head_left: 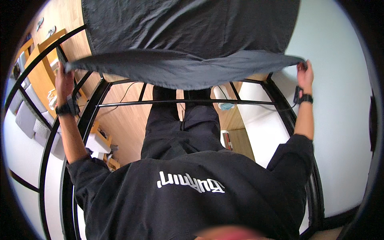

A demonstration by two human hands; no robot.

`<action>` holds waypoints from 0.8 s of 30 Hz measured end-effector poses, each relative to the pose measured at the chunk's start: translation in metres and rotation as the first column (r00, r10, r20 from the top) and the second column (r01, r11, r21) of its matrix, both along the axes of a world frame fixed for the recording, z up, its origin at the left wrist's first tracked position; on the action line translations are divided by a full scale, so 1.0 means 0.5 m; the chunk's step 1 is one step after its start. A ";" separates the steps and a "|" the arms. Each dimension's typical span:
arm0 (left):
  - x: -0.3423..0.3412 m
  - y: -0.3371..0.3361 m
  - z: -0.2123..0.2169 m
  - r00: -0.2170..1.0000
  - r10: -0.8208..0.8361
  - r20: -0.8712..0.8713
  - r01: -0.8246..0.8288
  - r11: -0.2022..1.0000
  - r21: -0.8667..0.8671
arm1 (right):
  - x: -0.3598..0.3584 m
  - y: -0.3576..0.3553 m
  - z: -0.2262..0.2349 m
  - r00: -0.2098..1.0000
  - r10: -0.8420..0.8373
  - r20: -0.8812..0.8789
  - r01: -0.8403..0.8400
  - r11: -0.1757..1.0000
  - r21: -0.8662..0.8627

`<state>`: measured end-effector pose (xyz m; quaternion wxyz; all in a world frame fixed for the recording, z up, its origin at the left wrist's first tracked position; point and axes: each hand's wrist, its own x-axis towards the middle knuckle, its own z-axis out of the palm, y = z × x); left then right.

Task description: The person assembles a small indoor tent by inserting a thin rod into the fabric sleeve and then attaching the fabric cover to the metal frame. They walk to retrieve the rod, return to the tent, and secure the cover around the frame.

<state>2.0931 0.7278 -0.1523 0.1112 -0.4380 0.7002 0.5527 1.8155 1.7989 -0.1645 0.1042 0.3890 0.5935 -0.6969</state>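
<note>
Holding the dark sheet (pixel 176 70) beyond the black metal rail (pixel 181 102), with left hand (pixel 64 83) and right hand (pixel 305 76) closed on its near corners, likely light, soft and limp judging by its folds, so best gripped there.

The sheet (pixel 192 30) lay across the far end of the bed frame (pixel 281 108), its near edge raised over the frame's far part. The left hand (pixel 64 83) was at the sheet's near left corner, the right hand (pixel 306 76) at its near right corner. A railing (pixel 59 42) ran along the frame's left edge, with furniture (pixel 45 78) beyond it and slippers (pixel 51 30) further off on the floor (pixel 130 120). The wall (pixel 340 84) stood to the frame's right. Between the frame's sides were the person's legs (pixel 202 116).
</note>
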 end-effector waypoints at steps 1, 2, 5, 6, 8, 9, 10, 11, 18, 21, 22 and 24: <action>-0.066 -0.043 -0.030 0.998 0.056 -0.021 -0.055 0.998 0.036 | -0.081 0.021 -0.027 1.000 0.025 0.008 -0.024 1.000 -0.012; -0.134 -0.089 -0.056 0.993 0.118 -0.020 -0.115 0.988 0.099 | -0.163 0.043 -0.043 0.995 0.104 0.001 -0.104 0.993 -0.060; -0.322 -0.236 -0.075 0.962 0.032 -0.270 0.173 0.695 0.698 | -0.413 0.099 -0.036 0.957 0.276 -0.085 -0.284 0.953 -0.106; -0.371 -0.274 -0.064 0.964 0.198 -0.177 0.070 0.455 0.888 | -0.473 0.118 -0.002 0.924 0.348 -0.159 -0.382 0.862 -0.334; -0.428 -0.327 -0.036 0.904 0.382 -0.190 -0.139 0.686 0.714 | -0.577 0.112 0.055 0.959 0.208 -0.192 -0.233 0.965 -0.119; -0.443 -0.341 -0.028 0.875 0.308 -0.374 -0.254 0.949 0.187 | -0.613 0.097 0.081 0.968 0.064 -0.241 0.012 0.954 0.300; -0.440 -0.360 -0.009 0.850 0.136 -0.509 0.049 0.941 0.334 | -0.624 0.086 0.110 0.948 0.080 -0.309 0.009 0.961 0.278; -0.437 -0.374 0.006 0.776 0.009 -0.630 0.419 0.740 0.527 | -0.627 0.077 0.141 0.920 0.119 -0.374 -0.001 0.954 0.300; -0.319 -0.371 -0.060 0.846 0.232 -0.480 -0.043 0.927 0.373 | -0.547 0.148 0.110 0.933 -0.023 -0.360 0.039 0.999 0.035; -0.253 -0.297 -0.125 0.816 0.477 -0.326 -0.284 0.823 0.492 | -0.458 0.234 -0.020 0.957 -0.184 -0.223 0.188 0.982 -0.005; -0.226 -0.259 -0.156 0.854 0.389 -0.346 -0.283 0.905 0.318 | -0.414 0.252 -0.068 0.955 -0.204 -0.216 0.173 0.973 -0.154; -0.178 -0.202 -0.192 0.836 0.449 -0.316 -0.345 0.877 0.335 | -0.327 0.275 -0.149 0.954 -0.267 -0.133 0.245 0.956 -0.162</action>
